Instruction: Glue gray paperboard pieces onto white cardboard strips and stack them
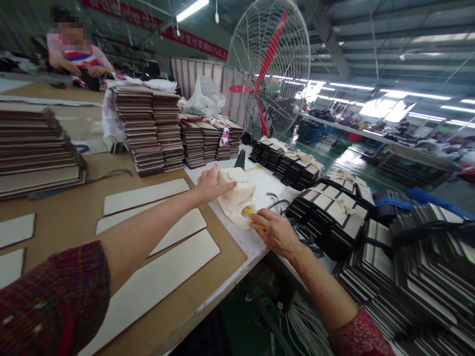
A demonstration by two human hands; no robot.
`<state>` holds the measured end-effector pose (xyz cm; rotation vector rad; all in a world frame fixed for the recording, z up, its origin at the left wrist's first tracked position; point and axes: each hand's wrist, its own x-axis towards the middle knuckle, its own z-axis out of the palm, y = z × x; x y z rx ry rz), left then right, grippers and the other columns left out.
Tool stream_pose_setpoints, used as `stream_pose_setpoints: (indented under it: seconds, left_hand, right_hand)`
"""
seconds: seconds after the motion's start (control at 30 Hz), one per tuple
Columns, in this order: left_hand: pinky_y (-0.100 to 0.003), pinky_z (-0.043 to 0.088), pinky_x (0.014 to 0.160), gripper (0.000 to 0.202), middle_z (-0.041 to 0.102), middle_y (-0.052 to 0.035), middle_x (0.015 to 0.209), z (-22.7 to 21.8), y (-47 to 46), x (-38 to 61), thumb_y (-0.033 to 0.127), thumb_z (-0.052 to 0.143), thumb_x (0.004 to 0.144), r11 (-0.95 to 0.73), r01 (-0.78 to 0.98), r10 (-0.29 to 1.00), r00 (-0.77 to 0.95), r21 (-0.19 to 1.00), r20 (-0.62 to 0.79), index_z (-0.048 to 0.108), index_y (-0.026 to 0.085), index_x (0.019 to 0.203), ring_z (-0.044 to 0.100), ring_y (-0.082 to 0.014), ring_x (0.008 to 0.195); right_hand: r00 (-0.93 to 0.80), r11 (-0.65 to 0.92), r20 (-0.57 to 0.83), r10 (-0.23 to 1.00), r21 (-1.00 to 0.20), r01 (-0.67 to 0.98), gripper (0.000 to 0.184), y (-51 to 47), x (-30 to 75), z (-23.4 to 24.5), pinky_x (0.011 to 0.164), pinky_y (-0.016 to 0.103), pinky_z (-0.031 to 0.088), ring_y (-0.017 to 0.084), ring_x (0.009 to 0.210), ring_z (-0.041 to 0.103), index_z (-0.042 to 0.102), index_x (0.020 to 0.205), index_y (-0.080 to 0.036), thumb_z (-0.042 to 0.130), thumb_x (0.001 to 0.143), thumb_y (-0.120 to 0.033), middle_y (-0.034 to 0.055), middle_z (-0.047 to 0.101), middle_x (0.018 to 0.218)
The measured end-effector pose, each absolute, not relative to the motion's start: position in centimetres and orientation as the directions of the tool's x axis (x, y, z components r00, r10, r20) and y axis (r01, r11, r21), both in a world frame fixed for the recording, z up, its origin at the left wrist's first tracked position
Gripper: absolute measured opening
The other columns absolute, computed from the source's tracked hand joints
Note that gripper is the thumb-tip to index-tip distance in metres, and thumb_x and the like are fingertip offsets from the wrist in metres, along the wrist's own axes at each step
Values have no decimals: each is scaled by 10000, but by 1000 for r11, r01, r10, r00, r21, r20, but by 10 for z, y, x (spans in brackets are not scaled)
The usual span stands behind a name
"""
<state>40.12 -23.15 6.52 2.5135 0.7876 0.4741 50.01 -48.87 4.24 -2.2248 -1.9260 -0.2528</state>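
Observation:
My left hand [211,184] rests on the upper edge of a cream cloth [237,197] lying on the white table top [267,185], thumb and fingers pinching its folded edge. My right hand [275,231] is closed around a thin yellow tool [254,218], whose tip pokes out beside the cloth's lower edge. Pale rectangular boards [146,196] lie flat on the brown table surface [74,212] to the left of my left arm.
Tall stacks of brown-edged boards [148,128] stand behind the cloth. Black bundled stacks [330,210] fill the right side. A big red-bladed fan [269,69] stands beyond. Another person [76,54] sits at the far left. A plastic bag [205,98] lies behind the stacks.

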Motion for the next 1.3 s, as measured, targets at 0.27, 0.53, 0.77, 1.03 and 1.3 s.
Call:
stream_pose_setpoints:
  seconds: [0.27, 0.53, 0.77, 1.03, 1.3]
  left_hand:
    - [-402, 503, 1032, 1039, 440, -239, 1511, 46, -226, 431, 704, 568, 874, -655, 383, 599, 789, 651, 139, 27, 167, 1580, 538, -277, 1342]
    - [-515, 259, 1225, 1326, 302, -232, 1558, 58, -234, 421, 585, 861, 571, -805, 230, 459, 825, 547, 330, 122, 133, 1575, 289, -392, 1483]
    - [-479, 283, 1231, 1349, 336, -144, 1501, 103, -256, 403, 466, 926, 529, -982, 23, 133, 788, 188, 601, 108, 164, 1558, 353, -347, 1392]
    - [-586, 306, 1162, 1474, 355, -224, 1432, 91, -249, 407, 586, 923, 445, -992, -82, 2, 732, 92, 681, 130, 42, 1562, 363, -386, 1289]
    - [-544, 298, 1181, 1446, 319, -253, 1496, 99, -248, 401, 536, 923, 459, -985, -99, 44, 655, 144, 754, 157, 3, 1564, 338, -392, 1348]
  right_hand:
    - [208, -174, 284, 936, -142, 975, 273, -491, 502, 32, 786, 259, 521, 173, 918, 671, 632, 1249, -214, 451, 1078, -326, 73, 663, 1125]
    - [185, -183, 239, 953, -33, 983, 339, -492, 498, 40, 680, 270, 448, 174, 892, 646, 629, 1281, -217, 394, 1095, -375, 67, 671, 1124]
    - [215, -225, 316, 924, -7, 974, 403, -509, 485, 56, 626, 281, 386, 167, 896, 623, 600, 1325, -217, 325, 1108, -416, 69, 667, 1167]
    - [118, -160, 378, 918, 83, 984, 396, -511, 493, 31, 553, 301, 331, 165, 833, 608, 589, 1313, -215, 326, 1111, -433, 55, 676, 1070]
    - [93, -178, 608, 789, 81, 981, 348, -493, 496, 12, 676, 300, 418, 166, 800, 594, 615, 1285, -185, 383, 1107, -373, 66, 681, 1011]
